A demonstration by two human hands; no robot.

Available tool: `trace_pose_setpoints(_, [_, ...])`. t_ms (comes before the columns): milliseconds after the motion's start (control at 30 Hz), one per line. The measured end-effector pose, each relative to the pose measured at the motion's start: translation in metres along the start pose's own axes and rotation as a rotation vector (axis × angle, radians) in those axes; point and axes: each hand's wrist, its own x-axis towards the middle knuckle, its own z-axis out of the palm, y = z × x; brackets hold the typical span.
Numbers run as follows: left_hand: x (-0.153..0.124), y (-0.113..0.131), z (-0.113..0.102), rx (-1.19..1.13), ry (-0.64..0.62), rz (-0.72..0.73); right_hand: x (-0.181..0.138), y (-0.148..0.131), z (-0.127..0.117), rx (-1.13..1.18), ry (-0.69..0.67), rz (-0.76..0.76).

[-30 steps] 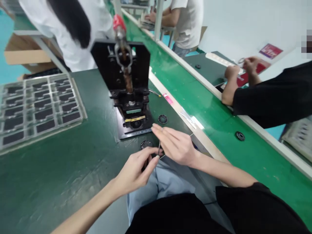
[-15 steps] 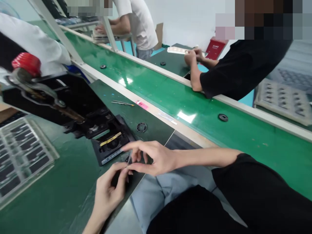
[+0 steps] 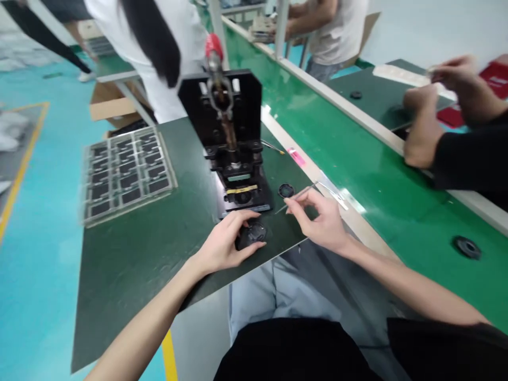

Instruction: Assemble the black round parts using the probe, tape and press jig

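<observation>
My left hand (image 3: 228,241) rests at the front edge of the bench, its thumb and fingers curled around a black round plastic part (image 3: 256,233). To the right, my right hand (image 3: 319,219) pinches a thin grey tool that looks like tweezers (image 3: 304,191), its tip pointing down and left toward the bench. A second black round part (image 3: 286,190) lies just beyond the tweezers. Behind my left hand stands a black hand press (image 3: 234,159) with a red knob and a yellow strip across its fixture.
A clear tray (image 3: 129,174) of dark parts sits on the left of the green bench (image 3: 159,254). A green conveyor (image 3: 381,180) runs along the right, carrying a black ring (image 3: 467,247). A pink item (image 3: 296,157) lies on its rail. Co-workers' hands (image 3: 440,87) are across it.
The view has swung left. My hands, close together before, are now apart: the left around the round part on the bench, the right holding the tweezers.
</observation>
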Motion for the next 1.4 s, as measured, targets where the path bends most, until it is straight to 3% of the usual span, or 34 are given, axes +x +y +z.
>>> trace_pose_setpoints(300, [-0.002,-0.009,0.000,-0.032,-0.118,0.027,-0.017,0.010,0.026,-0.015,-0.093,0.008])
trace_pose_setpoints(1400, [-0.002,-0.014,0.011,-0.059,-0.064,0.024,-0.026,0.019,0.032,-0.065,-0.100,-0.106])
